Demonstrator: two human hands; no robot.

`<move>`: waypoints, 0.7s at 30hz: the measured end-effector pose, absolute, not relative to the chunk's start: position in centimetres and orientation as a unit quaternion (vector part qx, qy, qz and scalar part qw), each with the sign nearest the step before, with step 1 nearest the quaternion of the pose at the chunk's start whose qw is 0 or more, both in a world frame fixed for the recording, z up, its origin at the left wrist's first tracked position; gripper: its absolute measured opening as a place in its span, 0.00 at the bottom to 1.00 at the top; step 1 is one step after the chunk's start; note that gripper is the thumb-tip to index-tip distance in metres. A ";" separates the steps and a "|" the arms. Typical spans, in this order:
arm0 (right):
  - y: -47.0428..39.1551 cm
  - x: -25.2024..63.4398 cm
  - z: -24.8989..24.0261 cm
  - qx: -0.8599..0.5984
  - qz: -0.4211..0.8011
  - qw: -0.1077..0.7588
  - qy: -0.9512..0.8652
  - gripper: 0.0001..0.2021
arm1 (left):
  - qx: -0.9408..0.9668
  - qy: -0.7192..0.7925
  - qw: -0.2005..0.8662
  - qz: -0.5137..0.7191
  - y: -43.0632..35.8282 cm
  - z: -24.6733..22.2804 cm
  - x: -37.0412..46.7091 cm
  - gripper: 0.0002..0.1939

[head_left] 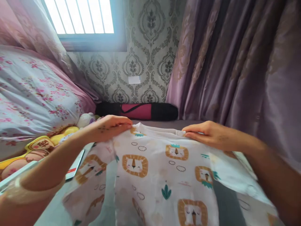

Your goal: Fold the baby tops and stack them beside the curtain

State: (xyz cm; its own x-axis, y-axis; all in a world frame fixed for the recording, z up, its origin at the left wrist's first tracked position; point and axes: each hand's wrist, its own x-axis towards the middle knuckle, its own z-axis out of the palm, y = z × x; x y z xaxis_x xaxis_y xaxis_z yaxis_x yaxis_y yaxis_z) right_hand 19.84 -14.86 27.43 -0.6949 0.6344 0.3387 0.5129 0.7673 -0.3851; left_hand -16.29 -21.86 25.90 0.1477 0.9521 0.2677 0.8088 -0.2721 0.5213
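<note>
A small white long-sleeved shirt (155,166), printed with lion faces, clouds and green leaves, hangs spread out between my hands. My left hand (113,125) pinches its left shoulder beside the neckline. At the opposite shoulder, the fingers of my right hand (204,133) are closed on the cloth near the collar. Both sleeves droop outward below my wrists, and the shirt's lower end runs out of view at the bottom.
Behind the shirt, a black and pink long bag (138,111) lies against the patterned wall (150,62). Plush toys (37,147) and flowered bedding (37,94) are on the left, near a flat dark-edged device (76,164). Purple curtains (235,69) hang at right.
</note>
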 end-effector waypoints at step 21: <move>-0.8 15.7 8.3 -0.408 0.109 -0.016 -0.906 0.18 | 0.775 0.577 0.207 0.155 -4.8 4.3 -18.8 0.23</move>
